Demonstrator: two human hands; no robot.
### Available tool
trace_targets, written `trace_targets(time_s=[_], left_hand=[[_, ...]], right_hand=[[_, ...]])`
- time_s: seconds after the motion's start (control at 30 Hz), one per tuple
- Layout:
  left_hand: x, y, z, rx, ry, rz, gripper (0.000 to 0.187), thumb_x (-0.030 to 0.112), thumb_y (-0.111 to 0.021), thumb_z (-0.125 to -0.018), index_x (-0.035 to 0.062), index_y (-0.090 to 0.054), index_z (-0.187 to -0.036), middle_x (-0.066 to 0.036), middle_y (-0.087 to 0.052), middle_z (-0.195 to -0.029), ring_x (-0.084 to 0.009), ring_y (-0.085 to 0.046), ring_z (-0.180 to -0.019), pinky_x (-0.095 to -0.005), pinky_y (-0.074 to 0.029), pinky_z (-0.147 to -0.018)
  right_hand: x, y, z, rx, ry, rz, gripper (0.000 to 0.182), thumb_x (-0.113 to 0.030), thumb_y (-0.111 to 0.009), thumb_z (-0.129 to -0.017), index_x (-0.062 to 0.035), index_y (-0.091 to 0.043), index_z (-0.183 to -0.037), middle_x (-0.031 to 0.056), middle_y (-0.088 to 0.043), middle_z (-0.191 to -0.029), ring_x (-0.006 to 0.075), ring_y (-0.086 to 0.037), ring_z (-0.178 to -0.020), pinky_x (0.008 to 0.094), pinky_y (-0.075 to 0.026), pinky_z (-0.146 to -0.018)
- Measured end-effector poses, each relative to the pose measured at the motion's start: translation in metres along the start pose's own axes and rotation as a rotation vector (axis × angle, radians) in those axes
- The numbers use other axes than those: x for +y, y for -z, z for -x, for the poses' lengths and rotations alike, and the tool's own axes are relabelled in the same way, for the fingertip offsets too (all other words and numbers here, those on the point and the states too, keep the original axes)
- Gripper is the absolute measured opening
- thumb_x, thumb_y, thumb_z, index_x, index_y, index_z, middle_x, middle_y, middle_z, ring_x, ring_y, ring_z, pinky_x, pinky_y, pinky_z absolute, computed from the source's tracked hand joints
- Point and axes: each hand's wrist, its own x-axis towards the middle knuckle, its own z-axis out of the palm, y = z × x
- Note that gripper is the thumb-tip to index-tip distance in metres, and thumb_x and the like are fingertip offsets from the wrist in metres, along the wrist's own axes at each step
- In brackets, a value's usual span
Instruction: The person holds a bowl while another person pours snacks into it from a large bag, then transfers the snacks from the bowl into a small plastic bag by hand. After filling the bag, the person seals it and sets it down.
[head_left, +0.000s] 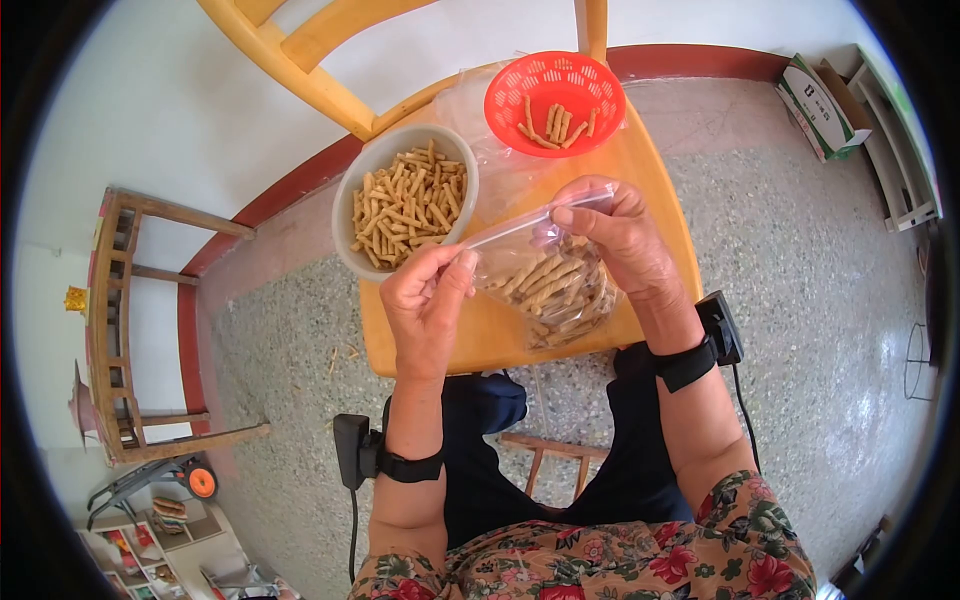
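A clear zip bag (550, 285) with brown stick snacks inside hangs between my hands over the front of the wooden chair seat. My left hand (428, 295) pinches the left end of its zip edge. At the right end, my right hand (625, 235) grips the same edge between thumb and fingers. Just beyond my left hand stands a pale bowl (345, 215) heaped with stick snacks (410, 205). A red plastic basket (505, 105) with several sticks in it sits farther back on the seat. Clear plastic bags (490, 165) lie between the bowl and the basket.
The chair's backrest (310, 80) rises at the far side, near the wall. A wooden rack (120, 320) stands at the left. A cardboard box (820, 110) is at the back right. A few stick pieces (345, 353) lie on the speckled floor.
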Motion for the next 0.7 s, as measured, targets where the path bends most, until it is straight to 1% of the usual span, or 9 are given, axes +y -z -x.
trace_targets(time_s=[0.07,0.1,0.17,0.3,0.37,0.5,0.57,0.7], left_hand=[[-0.004,-0.001,-0.001,0.024,-0.067,-0.033,0.009,0.003,-0.060,-0.081,-0.0050,-0.061,-0.084,-0.001,-0.053,-0.071,-0.0054,-0.047,-0.062,-0.0184,-0.037,-0.056],[-0.004,-0.002,-0.003,0.024,-0.066,-0.033,0.009,0.003,-0.060,-0.081,-0.0050,-0.061,-0.084,-0.001,-0.053,-0.071,-0.0054,-0.047,-0.062,-0.0184,-0.037,-0.056],[-0.004,-0.003,-0.006,-0.035,-0.091,-0.066,0.008,0.003,-0.060,-0.080,-0.0043,-0.062,-0.083,-0.002,-0.054,-0.071,-0.0058,-0.047,-0.065,-0.0196,-0.037,-0.059],[-0.002,-0.008,-0.007,-0.057,-0.048,-0.035,0.009,0.004,-0.061,-0.080,-0.0041,-0.063,-0.082,-0.002,-0.054,-0.071,-0.0065,-0.048,-0.065,-0.0205,-0.038,-0.060],[-0.001,-0.007,-0.006,-0.076,-0.048,-0.060,0.011,0.006,-0.058,-0.082,-0.0037,-0.063,-0.084,-0.003,-0.055,-0.073,-0.0075,-0.050,-0.067,-0.0208,-0.041,-0.063],[-0.001,-0.008,-0.006,-0.043,-0.036,-0.016,0.009,0.004,-0.062,-0.079,-0.0048,-0.063,-0.080,-0.002,-0.055,-0.070,-0.0070,-0.049,-0.065,-0.0207,-0.039,-0.060],[0.004,-0.009,-0.010,-0.086,-0.033,-0.104,0.010,0.004,-0.063,-0.078,-0.0052,-0.062,-0.079,-0.002,-0.054,-0.069,-0.0070,-0.049,-0.063,-0.0211,-0.039,-0.058],[0.011,-0.019,-0.015,-0.150,-0.048,-0.122,0.009,0.004,-0.064,-0.077,-0.0049,-0.062,-0.079,-0.002,-0.053,-0.065,-0.0064,-0.048,-0.061,-0.0208,-0.039,-0.056]], right_hand=[[-0.001,0.002,0.000,0.000,-0.005,-0.014,0.006,-0.005,-0.061,-0.077,-0.0016,-0.061,-0.083,0.0090,-0.063,-0.074,0.0170,-0.062,-0.069,0.0277,-0.050,-0.067],[-0.001,0.002,0.000,-0.002,-0.011,-0.029,0.006,-0.005,-0.061,-0.078,-0.0015,-0.060,-0.083,0.0090,-0.063,-0.074,0.0169,-0.062,-0.069,0.0274,-0.050,-0.067],[-0.002,0.000,0.001,-0.001,-0.012,-0.015,0.006,-0.005,-0.061,-0.078,-0.0014,-0.060,-0.083,0.0089,-0.063,-0.074,0.0166,-0.062,-0.069,0.0273,-0.050,-0.067],[-0.003,-0.001,0.001,0.004,-0.024,-0.006,0.006,-0.005,-0.061,-0.078,-0.0016,-0.060,-0.083,0.0084,-0.063,-0.074,0.0158,-0.062,-0.070,0.0269,-0.050,-0.067],[0.000,0.001,0.001,0.000,-0.017,-0.014,0.007,-0.005,-0.062,-0.077,-0.0018,-0.060,-0.083,0.0080,-0.063,-0.074,0.0155,-0.062,-0.070,0.0266,-0.050,-0.068],[0.000,0.000,0.001,-0.019,-0.003,-0.012,0.007,-0.006,-0.062,-0.077,-0.0019,-0.061,-0.083,0.0072,-0.063,-0.075,0.0146,-0.061,-0.071,0.0256,-0.049,-0.069],[-0.003,-0.001,0.002,-0.038,-0.014,0.009,0.007,-0.006,-0.062,-0.077,-0.0019,-0.061,-0.083,0.0071,-0.063,-0.075,0.0139,-0.061,-0.072,0.0251,-0.049,-0.069],[-0.003,-0.005,0.003,-0.089,-0.036,0.014,0.008,-0.004,-0.063,-0.077,-0.0023,-0.062,-0.084,0.0052,-0.064,-0.077,0.0112,-0.061,-0.073,0.0232,-0.049,-0.067]])
